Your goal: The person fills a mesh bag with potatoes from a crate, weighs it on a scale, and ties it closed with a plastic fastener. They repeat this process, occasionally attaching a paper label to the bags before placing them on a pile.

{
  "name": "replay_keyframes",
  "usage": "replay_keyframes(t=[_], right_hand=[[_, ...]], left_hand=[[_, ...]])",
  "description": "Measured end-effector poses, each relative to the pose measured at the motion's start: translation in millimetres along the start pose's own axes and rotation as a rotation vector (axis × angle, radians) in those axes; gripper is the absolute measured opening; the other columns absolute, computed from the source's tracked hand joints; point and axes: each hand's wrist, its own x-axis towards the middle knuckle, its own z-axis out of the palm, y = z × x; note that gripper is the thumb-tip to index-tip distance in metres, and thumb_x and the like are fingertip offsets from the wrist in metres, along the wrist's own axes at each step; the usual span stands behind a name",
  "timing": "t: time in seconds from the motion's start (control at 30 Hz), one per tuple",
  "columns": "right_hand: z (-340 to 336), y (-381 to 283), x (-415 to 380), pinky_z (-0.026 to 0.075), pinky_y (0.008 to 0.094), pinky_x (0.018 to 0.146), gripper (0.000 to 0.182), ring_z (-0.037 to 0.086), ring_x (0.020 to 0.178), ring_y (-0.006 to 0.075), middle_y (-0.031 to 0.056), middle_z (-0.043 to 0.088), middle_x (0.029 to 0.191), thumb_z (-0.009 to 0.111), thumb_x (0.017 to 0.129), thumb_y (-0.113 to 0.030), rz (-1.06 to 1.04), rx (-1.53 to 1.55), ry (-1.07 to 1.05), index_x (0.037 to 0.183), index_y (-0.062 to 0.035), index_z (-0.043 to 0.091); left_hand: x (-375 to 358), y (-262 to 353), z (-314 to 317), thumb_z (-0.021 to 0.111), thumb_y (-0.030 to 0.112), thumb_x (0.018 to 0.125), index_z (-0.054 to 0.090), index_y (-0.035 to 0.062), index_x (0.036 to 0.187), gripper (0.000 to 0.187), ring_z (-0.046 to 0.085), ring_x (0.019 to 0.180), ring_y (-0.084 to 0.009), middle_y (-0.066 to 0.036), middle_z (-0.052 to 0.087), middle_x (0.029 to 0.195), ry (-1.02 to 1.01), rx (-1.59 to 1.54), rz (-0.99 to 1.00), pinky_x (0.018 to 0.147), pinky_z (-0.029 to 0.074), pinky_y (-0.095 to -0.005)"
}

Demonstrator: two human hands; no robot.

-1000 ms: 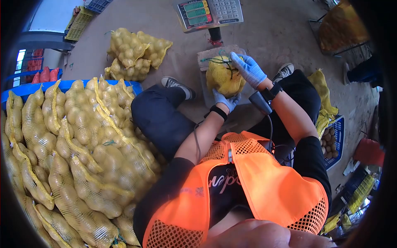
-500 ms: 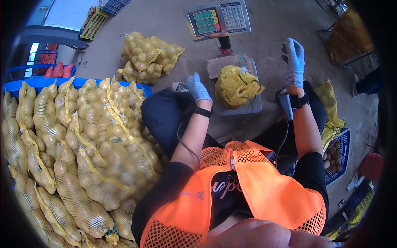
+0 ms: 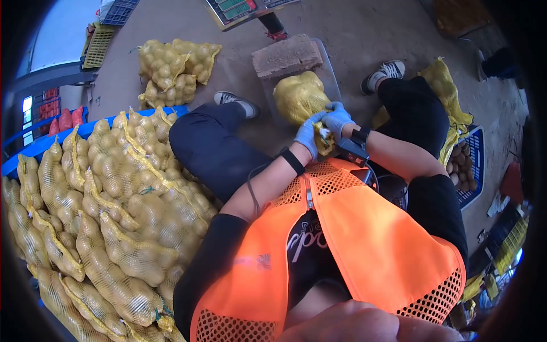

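A yellow mesh bag of potatoes (image 3: 297,97) rests at the near part of the scale platform (image 3: 330,71), its gathered neck pointing toward my vest. My left hand (image 3: 309,134), in a pale blue glove, is closed round the neck from the left. From the right, my right hand (image 3: 338,118), gloved alike, grips the same neck close beside it. The fingers partly hide the neck, and its loose end hangs out below them. A concrete-like block (image 3: 286,56) lies on the platform behind the bag.
Many filled mesh bags (image 3: 137,199) lie stacked at my left. More potato bags (image 3: 176,65) sit on the floor ahead. The scale display (image 3: 236,10) stands at the top. At my right are a blue crate (image 3: 477,162) of potatoes and another yellow bag (image 3: 441,85).
Both hands, apart and empty before, have come together on the bag's neck. The neck now points toward me. My view has shifted, leaving the display partly cut off.
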Motion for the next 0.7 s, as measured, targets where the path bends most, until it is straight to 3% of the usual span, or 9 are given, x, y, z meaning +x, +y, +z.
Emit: replay_keyframes(t=[0.03, 0.1, 0.17, 0.2, 0.27, 0.37, 0.43, 0.47, 0.7], right_hand=[[-4.7, -14.9, -10.3, 0.050, 0.0316, 0.077, 0.059, 0.060, 0.087, 0.0233, 0.0148, 0.058, 0.095, 0.072, 0.067, -0.009, 0.001, 0.003, -0.001, 0.118, -0.0018, 0.043], [-16.4, -51.0, -24.7, 0.051, 0.0295, 0.073, 0.042, 0.059, 0.082, 0.0195, 0.0111, 0.058, 0.093, 0.066, 0.071, -0.001, -0.140, 0.597, -0.177, 0.109, -0.0030, 0.049], [-16.9, -61.0, -13.5, 0.049, 0.0285, 0.072, 0.039, 0.058, 0.083, 0.0180, 0.0092, 0.057, 0.093, 0.067, 0.072, -0.002, -0.284, 0.646, -0.179, 0.107, -0.0031, 0.050], [-17.9, -64.3, -6.7, 0.048, 0.0274, 0.071, 0.037, 0.056, 0.083, 0.0164, 0.0073, 0.057, 0.093, 0.068, 0.073, -0.003, -0.414, 0.692, -0.165, 0.105, -0.0032, 0.050], [-21.6, -69.3, 15.3, 0.048, 0.0264, 0.070, 0.033, 0.056, 0.083, 0.0152, 0.0061, 0.057, 0.092, 0.067, 0.073, -0.003, -0.412, 0.802, -0.253, 0.102, -0.0041, 0.052], [-28.4, -83.0, 10.5, 0.046, 0.0233, 0.070, 0.025, 0.055, 0.082, 0.0111, 0.0020, 0.056, 0.089, 0.064, 0.075, 0.000, -0.305, 0.816, -0.331, 0.097, -0.0063, 0.054], [-29.7, -96.0, 2.4, 0.045, 0.0217, 0.071, 0.023, 0.054, 0.080, 0.0102, 0.0001, 0.054, 0.084, 0.063, 0.075, 0.001, -0.431, 0.928, -0.538, 0.094, -0.0076, 0.053], [-33.4, -104.2, 0.0, 0.049, 0.0250, 0.072, 0.019, 0.055, 0.076, 0.0121, 0.0006, 0.050, 0.081, 0.058, 0.075, 0.007, -0.475, 0.946, -0.592, 0.080, -0.0089, 0.050], [-59.9, -136.5, -17.6, 0.043, 0.0204, 0.070, 0.019, 0.047, 0.072, 0.0086, -0.0012, 0.045, 0.077, 0.056, 0.070, 0.007, -0.751, 0.919, -0.744, 0.073, -0.0087, 0.046]], left_hand=[[9.7, 11.5, -8.7, 0.048, 0.037, 0.086, 0.050, 0.0073, 0.116, 0.042, 0.055, 0.099, -0.0271, -0.010, 0.058, 0.109, -0.028, 0.024, 0.059, 0.089, 0.043, -0.0413], [-24.9, 35.8, 41.0, 0.048, 0.032, 0.088, 0.054, 0.0054, 0.108, 0.034, 0.059, 0.090, -0.0249, -0.010, 0.061, 0.100, -0.002, 0.045, 0.058, 0.081, 0.048, -0.0385], [-27.0, 56.4, 52.0, 0.053, 0.020, 0.087, 0.056, 0.0016, 0.104, 0.025, 0.062, 0.078, -0.0231, -0.011, 0.063, 0.092, 0.286, 0.282, 0.581, 0.069, 0.052, -0.0340], [-31.8, 63.5, 54.5, 0.053, 0.020, 0.087, 0.056, 0.0016, 0.104, 0.025, 0.062, 0.078, -0.0231, -0.011, 0.063, 0.092, 0.291, 0.296, 0.582, 0.069, 0.052, -0.0340], [-41.6, 78.6, 61.0, 0.059, 0.009, 0.083, 0.056, -0.0018, 0.099, 0.019, 0.062, 0.070, -0.0226, -0.013, 0.063, 0.086, 0.398, 0.564, 1.126, 0.061, 0.052, -0.0311], [-67.0, 92.9, 76.2, 0.060, 0.006, 0.083, 0.049, 0.0046, 0.089, 0.013, 0.060, 0.063, -0.0189, -0.009, 0.058, 0.079, 0.430, 0.412, 1.012, 0.058, 0.052, -0.0314], [-76.4, 95.0, 83.5, 0.060, 0.007, 0.083, 0.046, 0.0066, 0.087, 0.015, 0.058, 0.060, -0.0171, -0.006, 0.056, 0.076, 0.362, 0.400, 1.042, 0.054, 0.051, -0.0297], [-82.0, 96.1, 86.0, 0.060, 0.007, 0.083, 0.044, 0.0087, 0.085, 0.017, 0.056, 0.057, -0.0153, -0.004, 0.054, 0.073, 0.296, 0.392, 1.063, 0.050, 0.050, -0.0280], [-103.2, 115.5, 133.1, 0.058, 0.006, 0.083, 0.045, 0.0124, 0.086, 0.015, 0.053, 0.054, -0.0095, 0.001, 0.050, 0.070, 0.106, 0.519, 1.188, 0.035, 0.038, -0.0194]])
